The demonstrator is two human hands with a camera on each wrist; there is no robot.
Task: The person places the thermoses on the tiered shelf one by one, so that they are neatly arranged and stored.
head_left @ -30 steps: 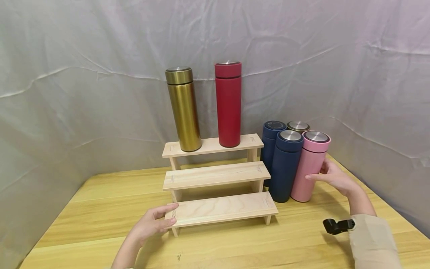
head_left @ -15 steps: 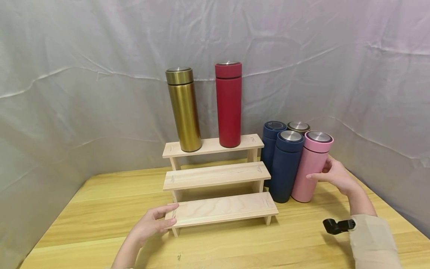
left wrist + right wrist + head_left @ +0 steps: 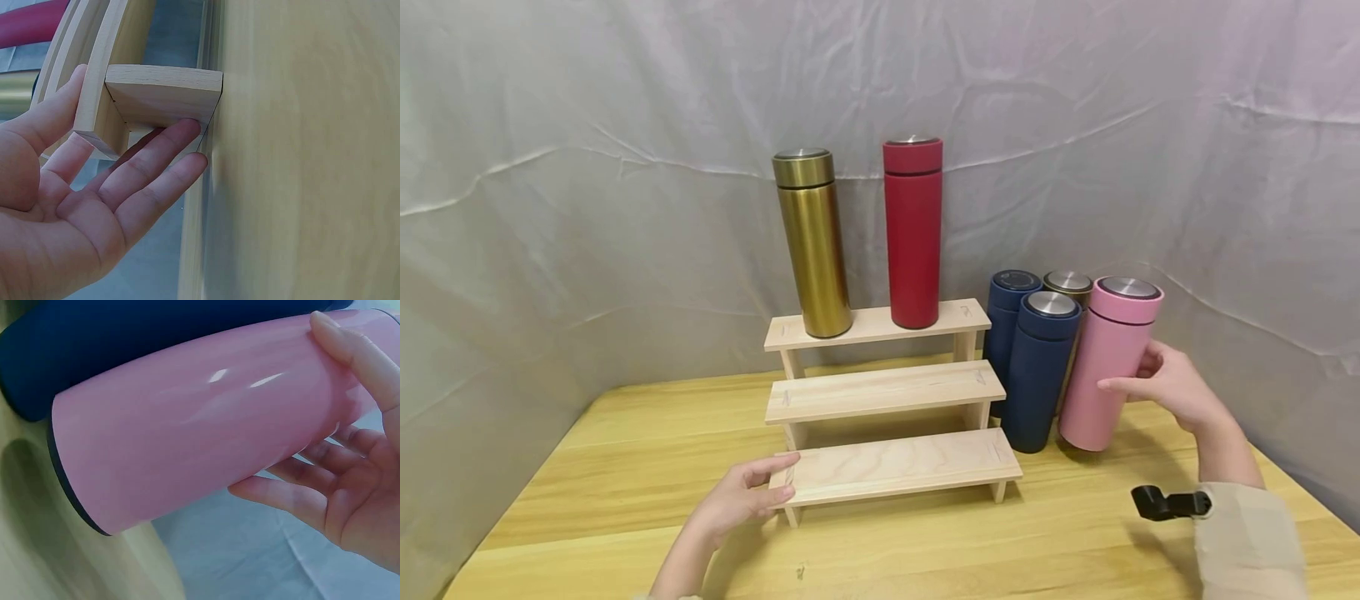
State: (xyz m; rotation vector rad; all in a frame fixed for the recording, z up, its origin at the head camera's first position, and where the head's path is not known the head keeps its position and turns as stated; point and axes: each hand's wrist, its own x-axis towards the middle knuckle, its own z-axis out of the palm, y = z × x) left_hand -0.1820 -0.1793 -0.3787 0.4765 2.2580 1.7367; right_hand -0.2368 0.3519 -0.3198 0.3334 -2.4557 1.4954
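Note:
My right hand point(image 3: 1176, 390) grips a pink thermos bottle point(image 3: 1108, 367), thumb on the near side and fingers around the far right side. The bottle leans to the right, its base just off the table with a shadow under it. In the right wrist view the pink bottle point(image 3: 187, 425) lies across the frame beside a dark blue one. At the left, my left hand point(image 3: 741, 497) pinches the end of the bottom step of a three-tier wooden stand point(image 3: 895, 469). In the left wrist view the lower fingers point(image 3: 150, 169) extend beside the step's leg.
A gold thermos point(image 3: 814, 250) and a red thermos point(image 3: 913, 237) stand on the top tier. Right of the stand are two dark blue thermoses, the front one point(image 3: 1039, 375) nearer, and a bronze-topped one point(image 3: 1067, 283) behind. Grey cloth point(image 3: 647, 250) hangs around the table.
The pink thermos has moved right and up with my right hand, parting from the front blue one and lifting off the table. My left hand has stayed at the stand.

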